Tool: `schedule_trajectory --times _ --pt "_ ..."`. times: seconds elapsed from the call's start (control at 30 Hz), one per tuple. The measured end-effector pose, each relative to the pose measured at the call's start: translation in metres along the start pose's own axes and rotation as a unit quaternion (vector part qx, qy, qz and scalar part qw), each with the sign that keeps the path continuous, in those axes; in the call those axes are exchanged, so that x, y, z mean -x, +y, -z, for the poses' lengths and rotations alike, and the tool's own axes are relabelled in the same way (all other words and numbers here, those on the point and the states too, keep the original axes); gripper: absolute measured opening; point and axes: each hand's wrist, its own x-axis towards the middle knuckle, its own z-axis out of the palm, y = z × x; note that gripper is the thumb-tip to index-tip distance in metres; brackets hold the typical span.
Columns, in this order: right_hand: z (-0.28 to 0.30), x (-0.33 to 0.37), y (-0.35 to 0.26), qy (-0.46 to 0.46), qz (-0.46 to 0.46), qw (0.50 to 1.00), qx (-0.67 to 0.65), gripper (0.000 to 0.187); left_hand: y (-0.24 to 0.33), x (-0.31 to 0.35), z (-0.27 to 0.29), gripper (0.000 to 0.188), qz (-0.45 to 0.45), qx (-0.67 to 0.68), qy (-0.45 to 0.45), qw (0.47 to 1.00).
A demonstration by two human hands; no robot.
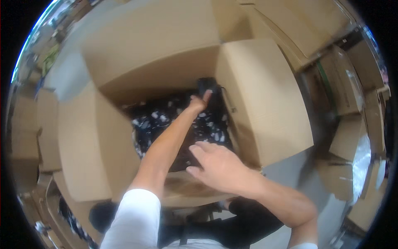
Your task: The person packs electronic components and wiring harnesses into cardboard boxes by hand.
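Note:
A large open cardboard box (pixel 265 95) stands before me with its flaps folded outward. Inside lies a heap of black items with white or pale tags (pixel 166 118), too blurred to name. My left hand (pixel 201 101) reaches deep into the box, toward its far right corner. It grips a small black item (pixel 206 84), whose kind I cannot make out; the thumb shows against it and the other fingers are partly hidden. My right hand (pixel 215 164) hovers above the near side of the box, fingers apart and holding nothing.
More cardboard boxes (pixel 298 20) stand beyond the far right side. Along the right are stacked cartons (pixel 344 83) with clear plastic film (pixel 361 166). At lower left, another open box (pixel 56 207) holds dark items. Grey floor (pixel 68 79) shows between them.

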Motion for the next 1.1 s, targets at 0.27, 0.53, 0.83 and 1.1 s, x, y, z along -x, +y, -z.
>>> schedule_trajectory --times 0.27,0.53,0.83,1.1 --pt "0.001 -0.008 -0.057 -0.194 -0.002 0.981 0.021 0.056 -0.003 0.219 0.229 0.045 -0.304 -0.052 -0.112 0.945" --pt "-0.031 -0.013 -0.097 -0.325 -0.018 0.945 0.02 0.062 -0.184 0.492 0.449 0.026 -0.176 -0.019 0.385 0.906" --pt "-0.037 -0.038 -0.101 -0.248 -0.046 0.965 0.069 0.058 -0.53 0.617 0.546 0.034 0.143 0.007 0.701 0.698" --pt "-0.054 -0.049 -0.094 -0.262 -0.036 0.956 0.128 0.057 -0.557 0.579 0.595 0.076 0.327 0.173 0.653 0.661"
